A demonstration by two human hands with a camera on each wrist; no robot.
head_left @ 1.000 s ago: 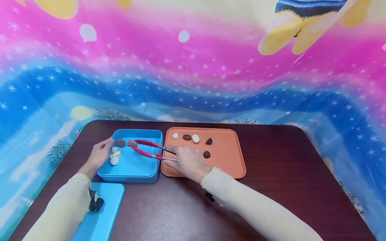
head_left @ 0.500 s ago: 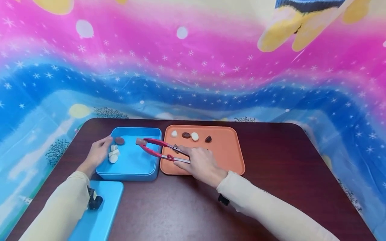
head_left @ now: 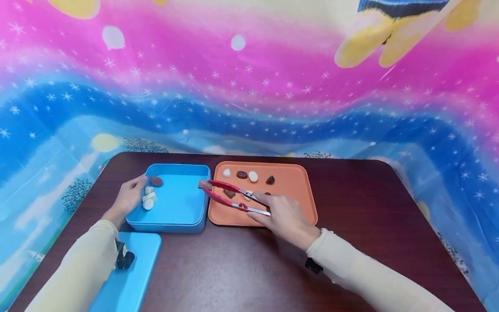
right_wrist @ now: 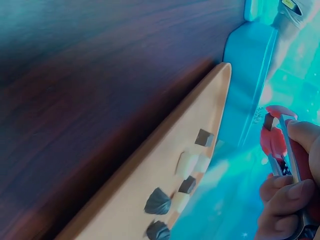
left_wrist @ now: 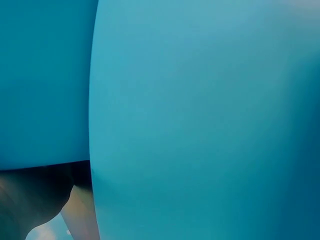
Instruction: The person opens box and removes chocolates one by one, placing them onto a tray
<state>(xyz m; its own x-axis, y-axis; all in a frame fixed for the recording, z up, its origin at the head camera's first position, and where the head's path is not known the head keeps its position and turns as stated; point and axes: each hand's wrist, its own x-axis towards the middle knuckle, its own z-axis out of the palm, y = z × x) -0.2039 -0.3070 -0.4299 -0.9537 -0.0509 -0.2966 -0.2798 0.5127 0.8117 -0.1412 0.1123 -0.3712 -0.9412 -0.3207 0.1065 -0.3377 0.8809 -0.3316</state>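
Observation:
My right hand (head_left: 286, 216) grips a pair of red-tipped metal tongs (head_left: 225, 185), which pinch a small brown chocolate piece (head_left: 204, 184). In the head view the piece appears over the right rim of a blue box (head_left: 177, 199), near an orange tray (head_left: 294, 195). My left hand (head_left: 130, 195) holds the box's left wall, thumb near the rim. Along that side, inside the box, lie a brown oval chocolate (head_left: 156, 181) and several white pieces (head_left: 148, 203). The right wrist view also shows the tongs (right_wrist: 274, 140). Blue plastic fills most of the left wrist view.
White and dark chocolates, including a white oval (head_left: 253, 176) and a dark wedge (head_left: 270, 179), sit on the tray; the tongs partly cover others. A blue lid (head_left: 140, 268) lies on the dark table (head_left: 218, 268) below the left forearm. A patterned cloth (head_left: 249, 99) hangs behind.
My right hand has drawn the tongs and the brown piece rightward, from over the box's interior to its right rim. The left hand has stayed at the box's left side.

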